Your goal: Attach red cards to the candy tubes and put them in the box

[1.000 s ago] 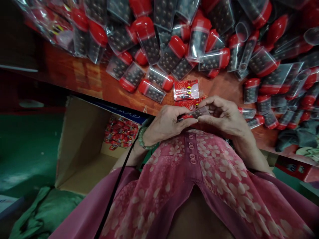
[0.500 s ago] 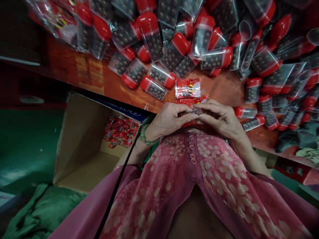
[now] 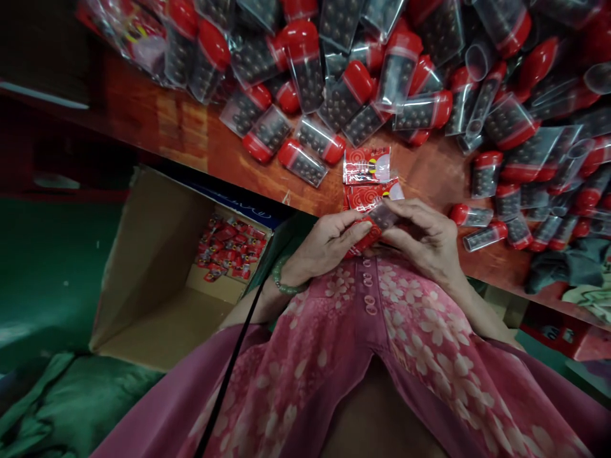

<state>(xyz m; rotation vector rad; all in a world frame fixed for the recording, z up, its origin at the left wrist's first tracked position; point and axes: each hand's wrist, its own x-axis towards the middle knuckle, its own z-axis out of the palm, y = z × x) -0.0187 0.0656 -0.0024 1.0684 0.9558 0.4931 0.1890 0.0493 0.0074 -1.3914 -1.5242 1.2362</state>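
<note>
In front of my waist, both hands meet on a small red printed packet point(image 3: 368, 238). A clear, dark-looking container point(image 3: 384, 216) sticks out of its upper right end; how far it reaches inside is hidden. My left hand point(image 3: 329, 248), with a green bead bracelet at the wrist, pinches the red part between thumb and fingers. Bent around the clear end are the thumb and fingers of my right hand point(image 3: 424, 232). Just beyond them, flat red packets point(image 3: 366, 166) lie on the table, one overlapping another.
Red-capped clear containers of dark beads point(image 3: 305, 162) are heaped along the far side of the reddish table point(image 3: 229, 172). An open cardboard box point(image 3: 143, 273) at lower left holds many small red packets point(image 3: 231, 248). Dark cloth point(image 3: 566, 262) lies at the right edge.
The held packet has come up and turned, so its red part and clear end now show between the hands. My right hand's fingers have shifted onto the clear end. The view has moved slightly.
</note>
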